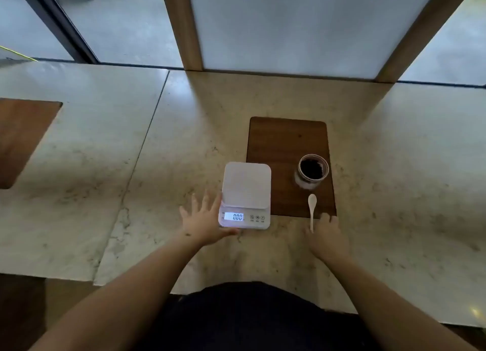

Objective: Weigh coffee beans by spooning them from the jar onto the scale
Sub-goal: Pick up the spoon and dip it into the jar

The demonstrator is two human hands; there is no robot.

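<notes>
- A white rectangular digital scale (246,196), its lit display showing 0.00, is touched on its left side by the spread, empty left hand (203,222).
- The right hand (327,237) is laid open at the near end of a white plastic spoon (312,210).
- An open glass jar of dark coffee beans (312,170) is seen on a brown wooden board (286,150), right of the scale, just beyond the spoon.

We look down from head height, wide and close, over both forearms onto the marble table (163,145) facing the window.
</notes>
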